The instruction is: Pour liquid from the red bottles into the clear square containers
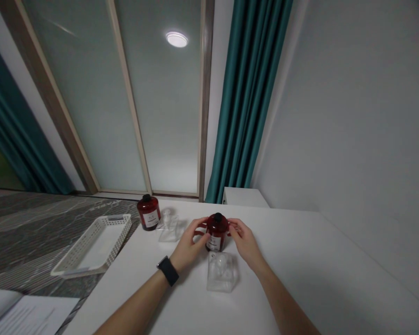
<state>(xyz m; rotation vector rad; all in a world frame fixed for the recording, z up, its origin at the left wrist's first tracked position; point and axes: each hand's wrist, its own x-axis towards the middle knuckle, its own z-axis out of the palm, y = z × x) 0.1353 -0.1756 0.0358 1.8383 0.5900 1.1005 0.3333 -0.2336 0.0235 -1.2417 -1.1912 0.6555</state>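
Note:
A dark red bottle [212, 242] with a black cap and a white label stands upright on the white table, between my hands. My left hand [190, 244], with a dark watch on its wrist, grips the bottle from the left, thumb on the front and fingers at the side. From the right, my right hand [243, 239] holds the bottle's side with bent fingers; part of its grip is hidden. Just in front of the bottle lies a clear plastic blister tray [221, 274].
A second red bottle [151, 218] and another clear plastic tray [168, 230] sit at the table's far left. Left of the table are a white perforated basket [117, 249] and an open book [38, 314]. A white cabinet [246, 197] stands beyond the back edge.

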